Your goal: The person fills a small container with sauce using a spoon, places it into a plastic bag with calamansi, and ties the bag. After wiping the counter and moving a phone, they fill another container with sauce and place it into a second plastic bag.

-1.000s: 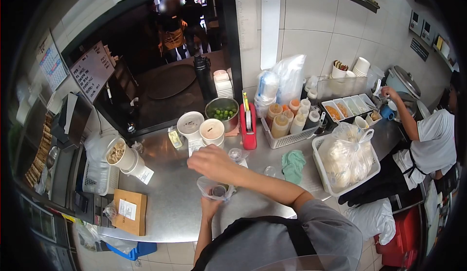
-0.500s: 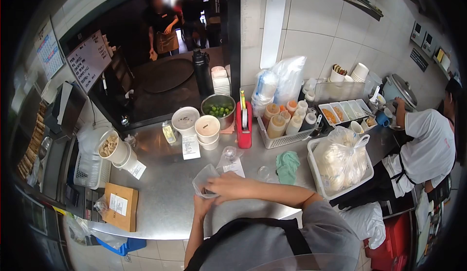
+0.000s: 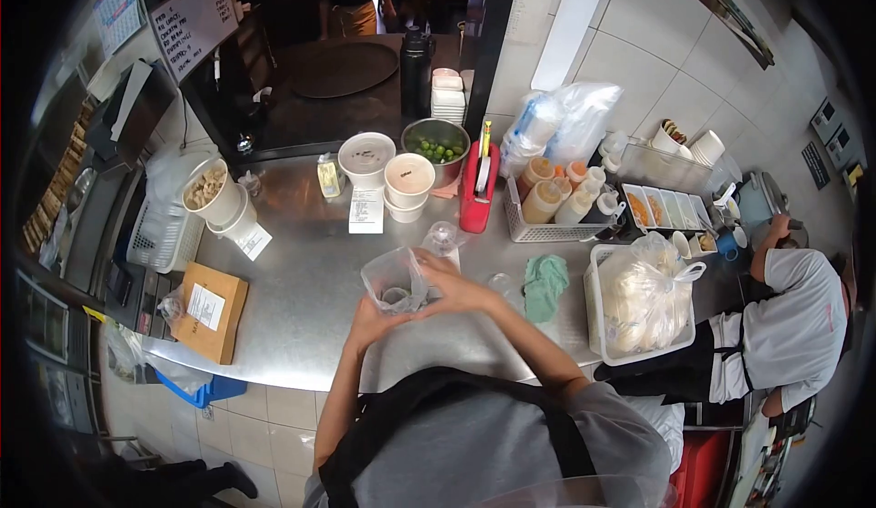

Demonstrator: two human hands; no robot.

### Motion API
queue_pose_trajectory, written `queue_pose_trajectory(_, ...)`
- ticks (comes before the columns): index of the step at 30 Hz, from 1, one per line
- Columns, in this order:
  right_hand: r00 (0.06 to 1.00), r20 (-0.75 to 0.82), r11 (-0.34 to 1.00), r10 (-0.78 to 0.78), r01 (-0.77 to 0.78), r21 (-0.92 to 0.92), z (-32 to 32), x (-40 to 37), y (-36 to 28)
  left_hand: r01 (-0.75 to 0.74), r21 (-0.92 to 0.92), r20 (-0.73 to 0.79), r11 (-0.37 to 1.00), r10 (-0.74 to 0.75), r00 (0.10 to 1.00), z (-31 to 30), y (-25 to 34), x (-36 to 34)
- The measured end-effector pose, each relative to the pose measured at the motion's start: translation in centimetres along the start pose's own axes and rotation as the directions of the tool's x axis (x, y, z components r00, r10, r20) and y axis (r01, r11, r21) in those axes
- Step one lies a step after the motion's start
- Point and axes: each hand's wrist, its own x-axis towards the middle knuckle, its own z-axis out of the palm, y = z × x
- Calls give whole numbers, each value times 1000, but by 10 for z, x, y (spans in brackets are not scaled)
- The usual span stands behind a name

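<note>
Evidently, in the head view, we hold the clear plastic bag [image 3: 386,267] at mid-frame: the fingers of our left hand [image 3: 372,320] curl around its base and those of our right hand [image 3: 451,285] close partway on its side, probably to spread its mouth. Towards the upper centre, paper tubs [image 3: 410,176] sit on the surface [image 3: 297,294] by a receipt [image 3: 367,213], presumably for matching.

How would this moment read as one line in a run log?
left hand: holding clear plastic bag; right hand: holding its side; bag: mouth open, over counter; green cloth: on counter, right of bag
</note>
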Motion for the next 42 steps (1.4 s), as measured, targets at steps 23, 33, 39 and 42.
queue_pose_trajectory(23,986,-159,979,45,-12,203,90,16,-30,-58,285,-260,957,135,956,14,-83,-18)
queue_pose_trajectory(33,971,-168,667,169,13,745,126,64,-20,83,655,-331,751,187,925,16,-59,-11)
queue_pose_trajectory(39,982,-96,714,163,-50,698,70,43,-51,46,706,-210,707,147,967,12,-43,-8)
queue_pose_trajectory(42,991,114,630,76,-136,765,55,40,-46,81,648,-214,757,79,974,9,-57,-8)
